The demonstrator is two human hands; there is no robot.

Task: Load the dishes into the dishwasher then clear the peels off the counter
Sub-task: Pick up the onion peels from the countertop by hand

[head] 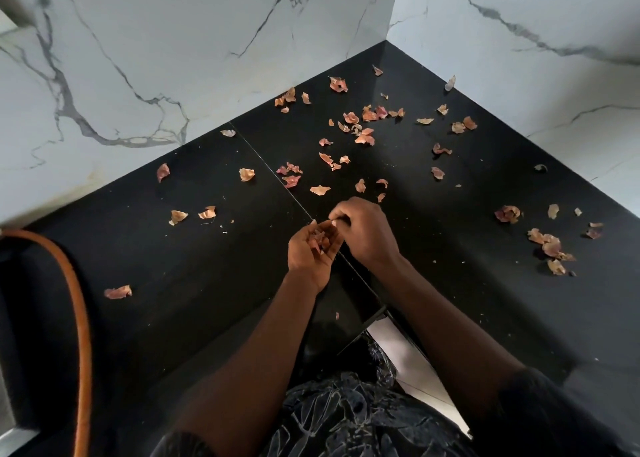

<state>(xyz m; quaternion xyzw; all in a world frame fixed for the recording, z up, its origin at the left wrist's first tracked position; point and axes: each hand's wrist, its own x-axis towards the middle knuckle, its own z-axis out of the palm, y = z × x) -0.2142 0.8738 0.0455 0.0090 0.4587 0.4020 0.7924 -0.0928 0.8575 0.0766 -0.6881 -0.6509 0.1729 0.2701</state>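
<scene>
Dry onion peels (363,125) lie scattered over the black corner counter (207,266), thickest near the back corner. More peels (549,245) are bunched at the right, and a single peel (118,292) lies at the left. My left hand (311,252) is cupped palm up just above the counter's middle, holding a small heap of peels (320,240). My right hand (363,231) touches it from the right, its fingertips pinching a peel over the cupped palm. No dishes or dishwasher are in view.
White marble walls (156,58) close off the counter behind and to the right. An orange hose (81,304) curves down the left side. The counter's inner front edge (367,321) runs close to my body, with white floor below.
</scene>
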